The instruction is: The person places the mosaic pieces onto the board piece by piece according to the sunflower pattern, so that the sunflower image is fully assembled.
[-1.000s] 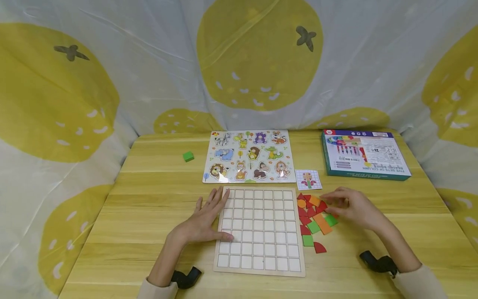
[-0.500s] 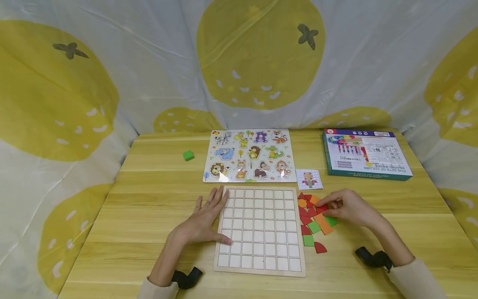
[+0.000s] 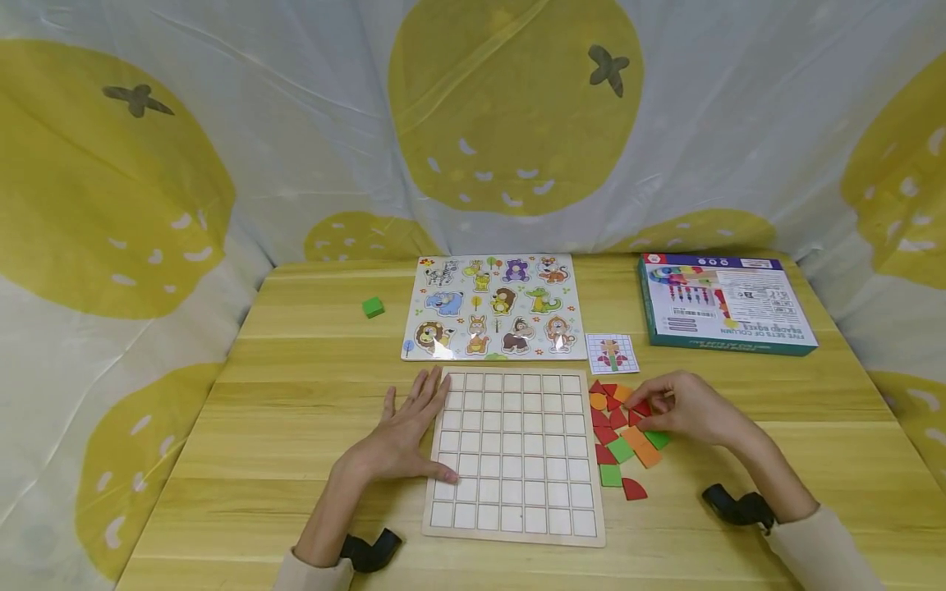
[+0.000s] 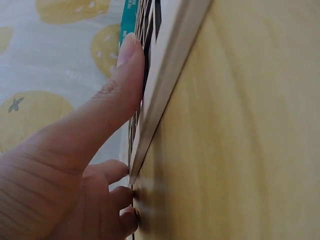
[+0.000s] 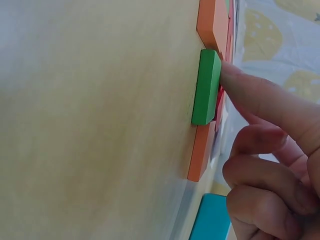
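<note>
My left hand (image 3: 395, 447) rests with spread fingers on the left side of a wooden grid board (image 3: 513, 538). Its thumb lies over the rim, as the left wrist view also shows. To the board's right, my right hand (image 3: 691, 410) reaches into a pile of flat coloured wooden pieces. Thumb and index finger pinch a red piece (image 3: 635, 419), mostly hidden by the fingers, while the other fingers curl inward. A green block (image 5: 204, 90) stands close by the thumb tip. Orange squares (image 3: 647, 454), red quarter circles (image 3: 633, 489) and an orange disc (image 3: 598, 401) lie around.
Behind the board lies an animal puzzle (image 3: 493, 304). A small pattern card (image 3: 612, 354) sits above the pile, with a boxed toy set (image 3: 727, 304) at the back right. One green block (image 3: 373, 307) lies at the back left. A patterned curtain (image 3: 332, 148) hangs behind the table.
My right hand has moved slightly left and its fingertips have closed in on the red pieces. An orange piece has shifted a little toward me. My left hand stays in place.
</note>
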### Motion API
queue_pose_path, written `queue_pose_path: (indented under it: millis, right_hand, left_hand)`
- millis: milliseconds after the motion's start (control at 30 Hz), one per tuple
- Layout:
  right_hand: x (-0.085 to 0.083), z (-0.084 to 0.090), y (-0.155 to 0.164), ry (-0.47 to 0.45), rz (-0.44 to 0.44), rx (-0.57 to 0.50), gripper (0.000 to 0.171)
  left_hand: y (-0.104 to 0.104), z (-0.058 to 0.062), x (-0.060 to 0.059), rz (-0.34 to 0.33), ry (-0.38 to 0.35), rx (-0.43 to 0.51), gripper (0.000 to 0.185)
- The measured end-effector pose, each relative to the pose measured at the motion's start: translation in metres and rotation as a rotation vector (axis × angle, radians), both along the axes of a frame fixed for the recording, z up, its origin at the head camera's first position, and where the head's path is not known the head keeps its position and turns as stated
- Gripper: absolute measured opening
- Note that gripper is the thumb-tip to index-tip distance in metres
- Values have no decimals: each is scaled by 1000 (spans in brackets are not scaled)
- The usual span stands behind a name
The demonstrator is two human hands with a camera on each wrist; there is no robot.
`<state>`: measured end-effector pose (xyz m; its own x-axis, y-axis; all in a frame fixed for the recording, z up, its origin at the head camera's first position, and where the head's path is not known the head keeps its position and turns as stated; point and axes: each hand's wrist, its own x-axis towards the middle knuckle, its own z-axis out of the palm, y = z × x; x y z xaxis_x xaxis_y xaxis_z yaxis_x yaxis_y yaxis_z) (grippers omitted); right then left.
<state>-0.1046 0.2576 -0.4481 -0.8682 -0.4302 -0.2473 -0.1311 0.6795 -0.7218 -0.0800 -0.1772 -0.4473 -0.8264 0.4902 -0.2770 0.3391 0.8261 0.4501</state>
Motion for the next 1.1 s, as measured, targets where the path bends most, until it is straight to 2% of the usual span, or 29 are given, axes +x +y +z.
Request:
queue_pose_path:
  millis: [133, 333, 500, 733, 1100]
  right_hand:
    - [0, 0, 1, -21, 14, -12, 19]
    - [1, 1, 5, -28, 11, -15, 19]
    - [0, 0, 7, -29, -5, -14, 20]
    - [0, -1, 11, -46, -4, -37, 22]
    - [-2, -1, 7, 14, 20, 3, 17]
  left_hand:
    - [-1, -1, 0, 1, -2, 12, 138]
    - [-5, -5, -1, -10, -4, 108, 144]
    - [-8, -11, -1, -36, 25, 158, 144]
    - [-10, -15, -2, -43, 41, 138, 143]
    - [-9, -12, -1, -42, 34, 127, 143]
